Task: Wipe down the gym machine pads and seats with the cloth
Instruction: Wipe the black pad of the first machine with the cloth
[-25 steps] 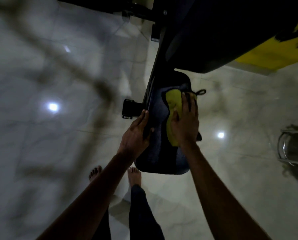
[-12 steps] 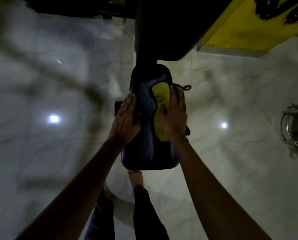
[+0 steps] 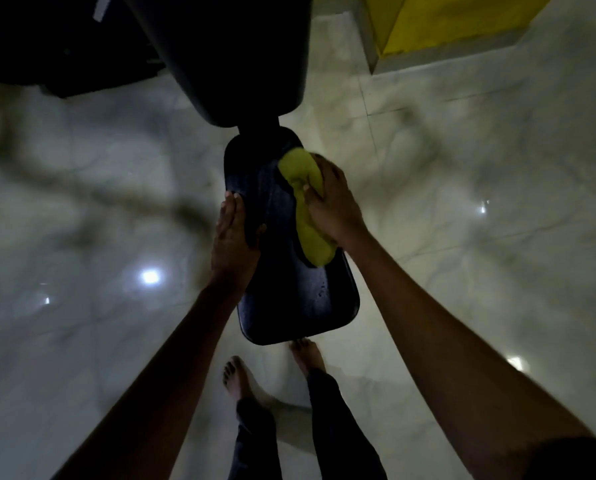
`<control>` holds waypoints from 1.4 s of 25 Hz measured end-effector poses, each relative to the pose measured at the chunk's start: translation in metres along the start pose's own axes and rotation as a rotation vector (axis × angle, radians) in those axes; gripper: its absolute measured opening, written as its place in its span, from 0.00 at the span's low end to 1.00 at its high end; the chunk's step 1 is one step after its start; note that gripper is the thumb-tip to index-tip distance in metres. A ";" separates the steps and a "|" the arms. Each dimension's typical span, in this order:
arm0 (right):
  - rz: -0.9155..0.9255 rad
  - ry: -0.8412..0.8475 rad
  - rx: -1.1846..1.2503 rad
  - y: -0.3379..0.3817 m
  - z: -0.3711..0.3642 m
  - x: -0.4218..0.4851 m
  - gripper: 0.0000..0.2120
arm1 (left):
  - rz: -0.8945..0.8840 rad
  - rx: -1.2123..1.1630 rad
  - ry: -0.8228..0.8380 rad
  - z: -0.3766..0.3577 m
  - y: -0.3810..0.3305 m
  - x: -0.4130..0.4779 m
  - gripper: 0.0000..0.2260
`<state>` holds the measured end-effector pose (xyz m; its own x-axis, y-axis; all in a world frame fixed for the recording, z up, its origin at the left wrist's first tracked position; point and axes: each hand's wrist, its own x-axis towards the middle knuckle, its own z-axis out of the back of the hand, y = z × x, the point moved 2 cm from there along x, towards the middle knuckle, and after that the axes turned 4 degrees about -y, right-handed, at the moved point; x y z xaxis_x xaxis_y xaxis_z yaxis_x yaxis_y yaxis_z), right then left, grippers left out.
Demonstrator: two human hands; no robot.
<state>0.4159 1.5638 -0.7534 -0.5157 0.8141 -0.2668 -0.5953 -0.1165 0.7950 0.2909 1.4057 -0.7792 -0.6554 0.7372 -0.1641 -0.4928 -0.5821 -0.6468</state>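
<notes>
Fingers (image 3: 327,169) of my right hand (image 3: 332,206) are curling over the crumpled yellow-green cloth (image 3: 315,244), thumb pinching it, pressing it onto the far right part of the dark padded oblong seat (image 3: 289,299). So the cloth is sitting on top of the seat, along its right side, under my palm. My left hand (image 3: 232,242) is lying flat against the seat's left edge, fingers straight, just bracing, not grabbing.

Progress-wise, I'm guessing I'm mid-seat. The near end is showing a few specks, so it probably needs a pass, but the light's too dim to tell what's clean. Beyond it, the big dark back pad (image 3: 227,57) is looking like the next job. Glossy pale marble floor (image 3: 462,237) underneath, my bare feet (image 3: 237,375) on it.
</notes>
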 end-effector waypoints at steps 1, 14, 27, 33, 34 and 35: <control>-0.045 0.006 0.026 -0.011 0.005 -0.024 0.27 | 0.012 -0.002 -0.005 0.000 -0.002 -0.002 0.31; -0.147 0.006 0.048 -0.020 0.017 -0.073 0.27 | 0.031 0.075 0.017 0.002 -0.007 -0.002 0.31; -0.004 -0.080 -0.323 -0.030 0.001 -0.114 0.35 | 0.097 0.017 -0.031 0.012 -0.010 -0.020 0.30; 0.159 -0.058 -0.597 -0.021 -0.016 -0.066 0.36 | 0.131 -0.066 -0.051 0.006 0.005 -0.077 0.28; 0.160 -0.052 -0.608 -0.016 -0.019 -0.058 0.35 | 0.139 -0.082 -0.063 0.004 0.006 -0.090 0.27; 0.182 -0.036 -0.634 -0.011 -0.025 -0.058 0.35 | 0.146 -0.086 -0.072 0.003 0.007 -0.102 0.27</control>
<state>0.4369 1.5038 -0.7607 -0.6282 0.7670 -0.1308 -0.7535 -0.5578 0.3480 0.3530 1.3257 -0.7646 -0.7572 0.6187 -0.2096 -0.3405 -0.6476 -0.6817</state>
